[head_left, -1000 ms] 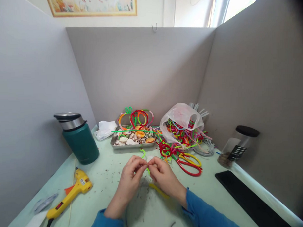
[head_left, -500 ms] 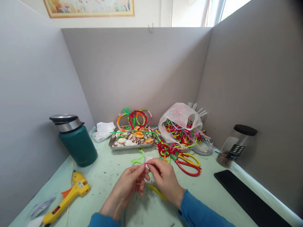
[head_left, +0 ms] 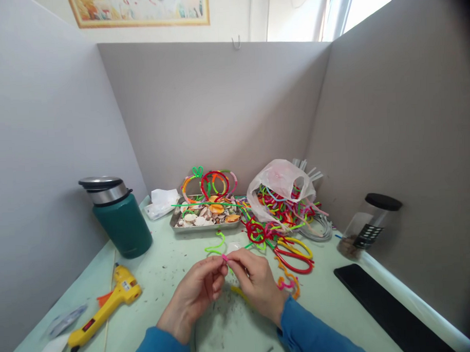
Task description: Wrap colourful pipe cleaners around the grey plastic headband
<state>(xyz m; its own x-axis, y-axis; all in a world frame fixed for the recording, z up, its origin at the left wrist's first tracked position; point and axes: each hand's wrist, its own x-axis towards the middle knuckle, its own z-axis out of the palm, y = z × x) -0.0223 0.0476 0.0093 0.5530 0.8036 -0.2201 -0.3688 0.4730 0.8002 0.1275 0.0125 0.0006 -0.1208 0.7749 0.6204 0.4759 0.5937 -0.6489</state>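
Right at the grip, both hands meet: the left hand (head_left: 196,289) and the right hand (head_left: 256,279) each press thumb against forefinger, pinching a tiny pink piece (head_left: 224,258) between them, just above the surface (head_left: 166,307). That piece looks small and only partly worked, and it's held up, attached to nothing I can make out.

Close by, a yellow strip (head_left: 237,291) lies partly under the right hand, a wavy lime strip (head_left: 223,240) sits just beyond the fingertips, and an orange and pink curl (head_left: 296,292) rests beside the right wrist, near the scissors (head_left: 303,271).

Further out, here's the tray (head_left: 206,228) full of shells, with bright hoops (head_left: 214,171) upright at its back; those look already shaped. The bag (head_left: 281,170) spills plenty of loose strips, so there's material left unused. Off to the left, the glue gun (head_left: 104,309) lies on its side, out of both hands.
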